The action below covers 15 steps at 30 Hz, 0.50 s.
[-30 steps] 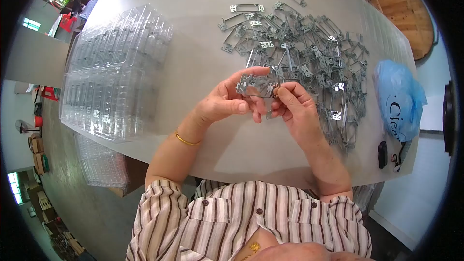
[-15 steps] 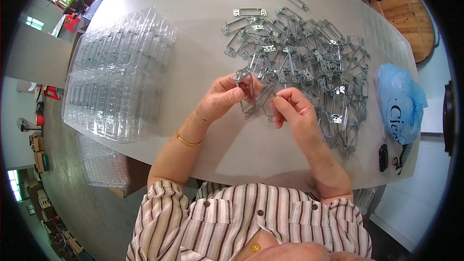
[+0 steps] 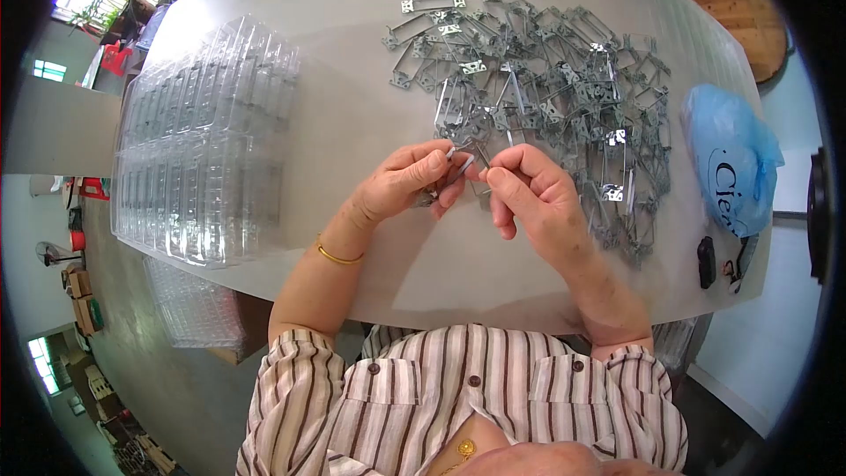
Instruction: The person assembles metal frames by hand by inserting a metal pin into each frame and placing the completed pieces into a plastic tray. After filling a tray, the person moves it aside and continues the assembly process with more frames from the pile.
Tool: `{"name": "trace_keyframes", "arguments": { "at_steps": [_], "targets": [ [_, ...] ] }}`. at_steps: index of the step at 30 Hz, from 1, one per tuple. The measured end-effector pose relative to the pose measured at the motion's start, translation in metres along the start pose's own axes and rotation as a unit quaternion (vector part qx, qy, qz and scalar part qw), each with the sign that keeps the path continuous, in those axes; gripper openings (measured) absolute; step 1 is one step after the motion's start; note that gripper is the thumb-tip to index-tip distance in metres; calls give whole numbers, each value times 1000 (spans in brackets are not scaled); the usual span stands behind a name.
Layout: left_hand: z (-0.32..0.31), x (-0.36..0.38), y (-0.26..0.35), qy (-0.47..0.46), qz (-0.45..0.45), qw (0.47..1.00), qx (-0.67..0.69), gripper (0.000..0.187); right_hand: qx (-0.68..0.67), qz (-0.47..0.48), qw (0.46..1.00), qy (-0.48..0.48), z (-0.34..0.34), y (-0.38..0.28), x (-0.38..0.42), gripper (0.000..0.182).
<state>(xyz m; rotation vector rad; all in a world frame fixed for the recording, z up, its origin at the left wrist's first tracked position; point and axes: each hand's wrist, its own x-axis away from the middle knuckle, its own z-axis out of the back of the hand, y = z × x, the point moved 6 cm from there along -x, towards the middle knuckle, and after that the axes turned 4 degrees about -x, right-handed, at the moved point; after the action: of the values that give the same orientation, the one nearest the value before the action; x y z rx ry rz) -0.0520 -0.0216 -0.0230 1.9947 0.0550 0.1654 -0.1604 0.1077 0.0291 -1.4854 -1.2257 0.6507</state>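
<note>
My left hand (image 3: 407, 183) is closed around a grey metal bracket (image 3: 460, 173), whose bars stick out between thumb and fingers. Close to its right, my right hand (image 3: 536, 196) pinches the thin end of another metal bracket (image 3: 481, 155) between thumb and forefinger. Both hands sit just in front of a loose pile of metal brackets (image 3: 564, 106), long narrow frames with punched end plates. Fingers partly hide the held pieces.
Clear plastic trays (image 3: 198, 150) stand stacked on the left of the white table (image 3: 344, 53), with more trays (image 3: 194, 304) below its edge. On the right are a blue plastic bag (image 3: 730, 163) and a small black object (image 3: 706, 262).
The bracket in my left hand has turned and now lies lower, more within the fingers. My right hand has come nearer to the left one. The view has shifted slightly.
</note>
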Motion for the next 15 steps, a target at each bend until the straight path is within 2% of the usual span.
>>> {"name": "trace_keyframes", "arguments": {
  "at_steps": [8,15],
  "targets": [
    [-2,0,4,-1,22,999,-43,54,8,-7,1000,2,-1,-1,-1,11],
    [-1,-1,7,3,-1,997,-76,53,3,-11,1000,5,0,1,0,10]
  ]
}}
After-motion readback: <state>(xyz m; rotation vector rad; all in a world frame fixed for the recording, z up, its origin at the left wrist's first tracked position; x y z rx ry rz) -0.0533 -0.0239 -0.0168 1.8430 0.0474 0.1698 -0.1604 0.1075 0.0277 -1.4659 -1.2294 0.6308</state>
